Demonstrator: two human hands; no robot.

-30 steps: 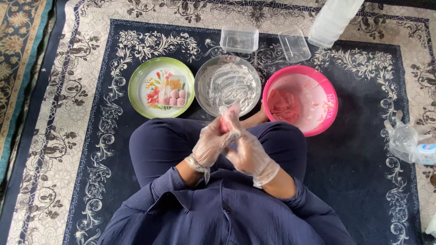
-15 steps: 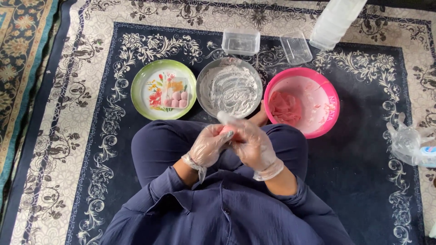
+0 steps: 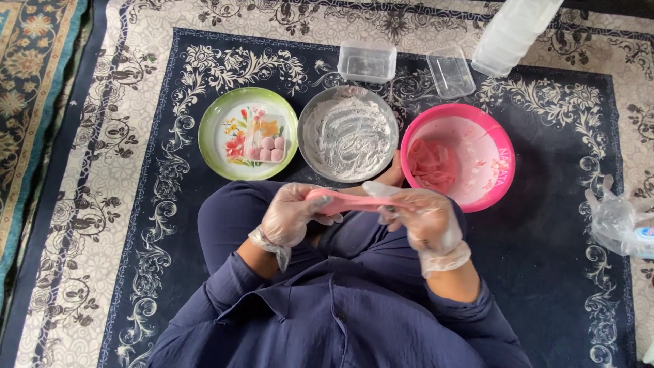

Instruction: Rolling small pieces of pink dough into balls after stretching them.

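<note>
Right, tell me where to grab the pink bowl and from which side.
Take the pink bowl by its far right rim, coming in from the right. That edge is bare and open to the carpet, while the near left rim sits close to the knee and the right hand stretching pink dough. The dough lump inside lies to the left, so the right wall is free.

Three bowls (image 3: 348, 133) block ahead; bare rug (image 3: 136, 204) lies leftward.

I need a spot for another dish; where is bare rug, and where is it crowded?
Bare rug lies left of the green plate and the person's knee. More lies right of the pink bowl, before the crumpled plastic bag. Crowded: plate, floured metal dish and bowl sit nearly rim to rim, with clear containers just behind.
</note>
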